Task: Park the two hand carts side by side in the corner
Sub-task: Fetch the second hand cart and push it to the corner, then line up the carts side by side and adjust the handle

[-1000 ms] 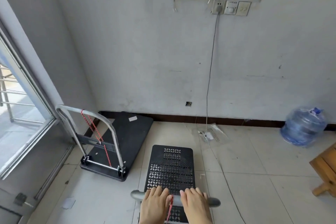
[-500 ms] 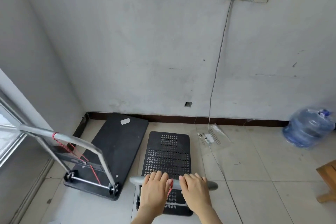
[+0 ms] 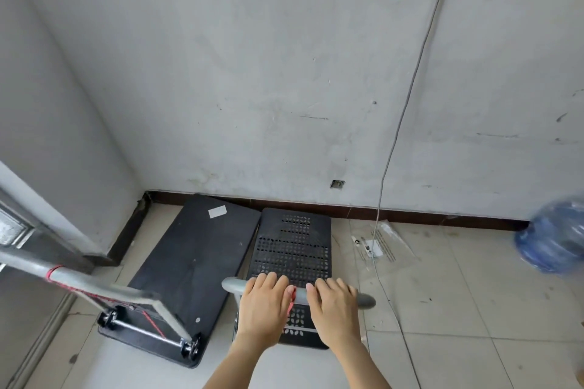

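Perforated black cart beside solid cart; both hands' fingers clenched on handle.

Both forearms are bare to the frame's edge, the left hand and right hand ungloved.

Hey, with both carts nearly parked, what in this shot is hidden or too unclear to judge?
Head view only:
- Perforated cart wheels: hidden under its deck.
- Its handle middle: covered by the left hand and right hand.
- Solid cart handle: cut off by the left edge.
- Blue water bottle: motion-blurred, cropped at right.
- Label on the solid deck: too small to read.
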